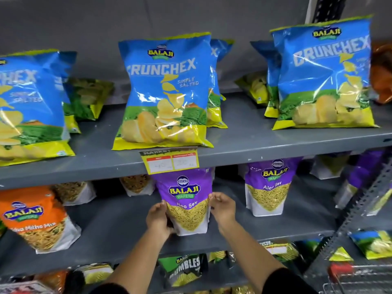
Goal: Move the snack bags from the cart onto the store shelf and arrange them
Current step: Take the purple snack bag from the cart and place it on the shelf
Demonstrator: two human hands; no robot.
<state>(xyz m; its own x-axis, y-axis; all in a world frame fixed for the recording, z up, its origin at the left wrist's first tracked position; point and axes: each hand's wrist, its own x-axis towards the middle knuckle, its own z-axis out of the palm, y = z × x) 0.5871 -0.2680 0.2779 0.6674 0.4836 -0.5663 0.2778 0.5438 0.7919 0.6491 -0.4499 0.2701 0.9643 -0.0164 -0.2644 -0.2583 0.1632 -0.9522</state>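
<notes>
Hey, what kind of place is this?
Most likely a grocery store snack aisle: grey metal shelf stocked with Crunchex chip bags, a yellow price tag on its edge, and a cart at lower right.

glossy plastic snack bags (pixel 164 92), matt grey metal shelf (pixel 275 145)

top shelf (pixel 265 143): three front Crunchex bags (pixel 167 92) upright in a row, well apart, more bags behind each
shelf edge: price tag (pixel 169 161) hangs just below centre Crunchex bag
middle shelf (pixel 118 228): Mix bag (pixel 36 219) left, held Aloo Sev bag (pixel 186 200) centre, second Aloo Sev bag (pixel 268 187) right
hands: left hand (pixel 158 219) and right hand (pixel 222 209) flank held bag
cart (pixel 360 276): lower right
</notes>
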